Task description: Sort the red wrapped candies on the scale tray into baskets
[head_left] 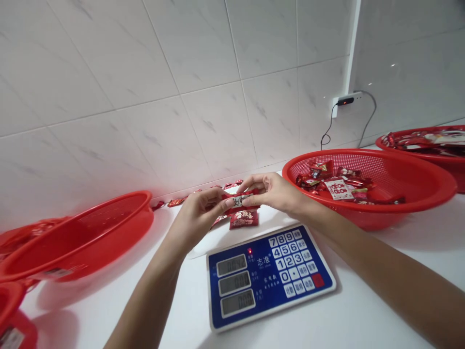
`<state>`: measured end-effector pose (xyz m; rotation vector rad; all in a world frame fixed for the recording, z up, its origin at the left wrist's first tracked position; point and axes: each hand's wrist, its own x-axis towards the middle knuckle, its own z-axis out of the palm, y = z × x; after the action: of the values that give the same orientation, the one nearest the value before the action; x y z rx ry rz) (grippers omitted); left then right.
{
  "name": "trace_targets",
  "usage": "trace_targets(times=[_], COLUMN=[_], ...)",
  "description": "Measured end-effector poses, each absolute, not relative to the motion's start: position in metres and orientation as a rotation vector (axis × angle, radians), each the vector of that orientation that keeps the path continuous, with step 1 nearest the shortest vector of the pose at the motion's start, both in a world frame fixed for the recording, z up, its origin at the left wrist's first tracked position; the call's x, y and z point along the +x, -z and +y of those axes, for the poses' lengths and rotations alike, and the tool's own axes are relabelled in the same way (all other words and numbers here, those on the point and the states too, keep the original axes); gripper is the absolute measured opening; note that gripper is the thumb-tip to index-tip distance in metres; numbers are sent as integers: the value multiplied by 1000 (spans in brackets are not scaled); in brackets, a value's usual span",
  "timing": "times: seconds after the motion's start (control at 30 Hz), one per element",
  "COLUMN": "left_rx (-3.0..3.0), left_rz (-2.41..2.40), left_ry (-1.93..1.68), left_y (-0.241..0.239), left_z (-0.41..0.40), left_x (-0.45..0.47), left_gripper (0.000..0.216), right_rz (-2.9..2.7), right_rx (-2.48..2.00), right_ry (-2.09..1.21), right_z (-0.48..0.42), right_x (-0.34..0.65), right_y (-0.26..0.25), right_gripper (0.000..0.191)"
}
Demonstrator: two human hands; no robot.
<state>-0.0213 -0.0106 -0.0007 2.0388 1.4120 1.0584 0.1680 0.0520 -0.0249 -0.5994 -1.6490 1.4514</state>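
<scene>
My left hand (198, 213) and my right hand (272, 190) meet above the weighing pan of a blue electronic scale (269, 274). Both pinch the same small red and white candy packet (240, 199), one hand at each end. Just below it, a red candy packet (243, 218) lies on the white pan (214, 237). More red packets (221, 187) lie scattered behind the hands, along the foot of the wall.
A red plastic colander basket (417, 191) with several red candy packets stands at the right, another red basket (436, 140) behind it. An empty-looking red basket (83, 237) and further red tubs (10, 310) sit at the left. A charger and cable (347, 101) hang on the tiled wall.
</scene>
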Motion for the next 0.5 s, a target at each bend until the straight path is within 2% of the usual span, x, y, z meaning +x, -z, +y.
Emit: trace_targets(times=[0.17,0.3,0.4,0.5], left_rx=[2019,1951,1898,1851], left_rz=[1406,1539,1616,1556], left_ry=[-1113,-1251,-1341,-1410], left_y=[-2,-13,-22,-24], left_z=[-13,-18,-24,-27], left_x=[-22,-35,-47,-47], left_gripper=[33,33,34,33], right_rz=[-1641,-1662,-1700,-1919], right_rx=[-614,-718,-919,-1343], right_ry=[-1475,-1327,-961,-463], right_z=[48,47,59,79], right_x=[166,169,191,233], right_y=[27,20,9,6], right_gripper=[21,31,27,25])
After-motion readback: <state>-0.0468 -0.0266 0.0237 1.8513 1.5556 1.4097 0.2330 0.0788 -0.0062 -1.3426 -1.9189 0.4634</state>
